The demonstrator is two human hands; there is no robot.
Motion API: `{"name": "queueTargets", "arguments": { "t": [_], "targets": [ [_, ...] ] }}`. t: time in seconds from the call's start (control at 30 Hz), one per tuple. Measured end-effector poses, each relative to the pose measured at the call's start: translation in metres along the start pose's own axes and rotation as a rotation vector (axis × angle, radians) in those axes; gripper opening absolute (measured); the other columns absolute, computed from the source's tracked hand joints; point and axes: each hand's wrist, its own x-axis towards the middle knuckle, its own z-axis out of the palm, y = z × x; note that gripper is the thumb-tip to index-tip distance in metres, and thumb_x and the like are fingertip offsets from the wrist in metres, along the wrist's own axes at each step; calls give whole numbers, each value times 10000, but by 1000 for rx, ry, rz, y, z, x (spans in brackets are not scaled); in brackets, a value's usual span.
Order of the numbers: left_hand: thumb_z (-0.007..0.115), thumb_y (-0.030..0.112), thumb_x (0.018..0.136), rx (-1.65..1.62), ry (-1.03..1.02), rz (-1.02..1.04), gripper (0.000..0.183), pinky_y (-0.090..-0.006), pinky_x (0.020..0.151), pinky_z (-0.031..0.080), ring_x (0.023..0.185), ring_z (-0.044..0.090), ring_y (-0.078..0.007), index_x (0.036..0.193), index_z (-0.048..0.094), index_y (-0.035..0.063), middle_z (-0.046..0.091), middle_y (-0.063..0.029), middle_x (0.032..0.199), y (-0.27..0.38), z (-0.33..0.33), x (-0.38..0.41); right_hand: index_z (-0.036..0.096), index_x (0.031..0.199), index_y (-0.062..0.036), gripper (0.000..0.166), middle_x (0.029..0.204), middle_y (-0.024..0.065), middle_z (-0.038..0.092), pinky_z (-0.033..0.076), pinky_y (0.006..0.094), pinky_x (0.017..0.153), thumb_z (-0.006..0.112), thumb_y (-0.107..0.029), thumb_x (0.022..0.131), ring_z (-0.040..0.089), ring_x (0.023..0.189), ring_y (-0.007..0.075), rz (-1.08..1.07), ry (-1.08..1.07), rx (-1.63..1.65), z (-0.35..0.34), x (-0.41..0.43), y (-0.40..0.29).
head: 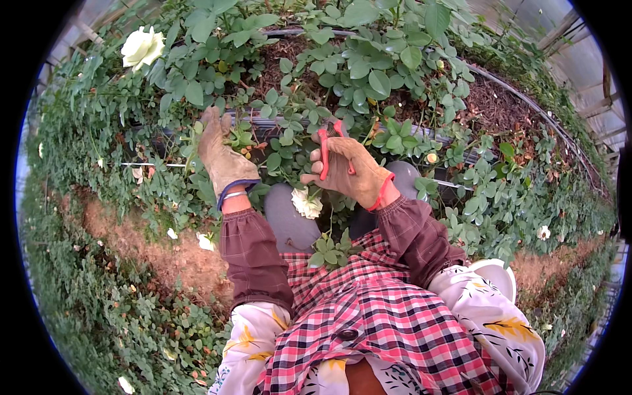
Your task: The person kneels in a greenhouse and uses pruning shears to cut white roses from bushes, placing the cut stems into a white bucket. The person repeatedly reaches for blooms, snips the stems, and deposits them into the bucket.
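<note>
My left hand (222,153), in a tan work glove with a blue cuff, reaches among the rose leaves; its fingertips are partly behind foliage, and I cannot tell whether they grip a stem. In my right hand (350,168), gloved in tan with a red cuff, are red-handled pruning shears (324,153), their blades pointing up toward the leaves. A pale, full-blown rose (306,203) hangs between my forearms, in front of my knee. Below it a leafy rose shoot (330,253) lies over my checked apron.
Dense rose bushes (380,54) spread ahead, with a large white rose (142,48) at upper left. Black pipes (523,96) run along the mulched bed. A bare soil path (158,252) passes behind me. A white rounded container (495,276) is beside my right elbow.
</note>
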Motion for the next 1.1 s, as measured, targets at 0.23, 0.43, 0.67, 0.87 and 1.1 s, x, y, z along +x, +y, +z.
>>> {"name": "queueTargets", "arguments": {
  "t": [0.23,0.43,0.67,0.87,1.1],
  "targets": [
    [797,190,859,725,-279,91,954,-305,797,555,969,622,-164,1632,239,145,613,-72,1261,-78,43,34,576,1206,-59,265,1167,37,634,502,419,989,526,-267,1049,634,1029,161,-67,-179,-162,7,58,-12],
    [737,222,850,1182,-483,676,425,-347,804,561,892,697,-263,1250,683,89,732,-130,1056,-82,51,67,556,1222,-54,261,1171,43,624,493,432,1023,543,-239,1039,631,1049,187,-73,-146,-221,15,60,-13],
    [693,248,844,1431,-417,684,227,-420,801,570,971,699,-327,1053,758,186,717,-116,1065,-55,55,48,547,1088,-110,174,1074,61,606,505,467,969,544,-272,1025,618,990,208,19,18,-49,17,45,1],
    [710,153,788,1386,-446,1106,218,-431,744,578,920,708,-326,997,772,163,735,-130,1049,-70,37,56,560,1275,-82,273,941,-6,508,454,325,820,453,-204,1056,516,855,120,-89,-52,-117,14,68,-2],
    [673,344,944,223,40,-91,459,-383,991,469,1091,620,-234,1222,700,-21,692,-153,1224,-54,52,47,523,1381,-136,358,758,-85,332,344,276,595,552,-248,1043,314,602,49,75,27,-87,6,-2,-7]
  ]
}}
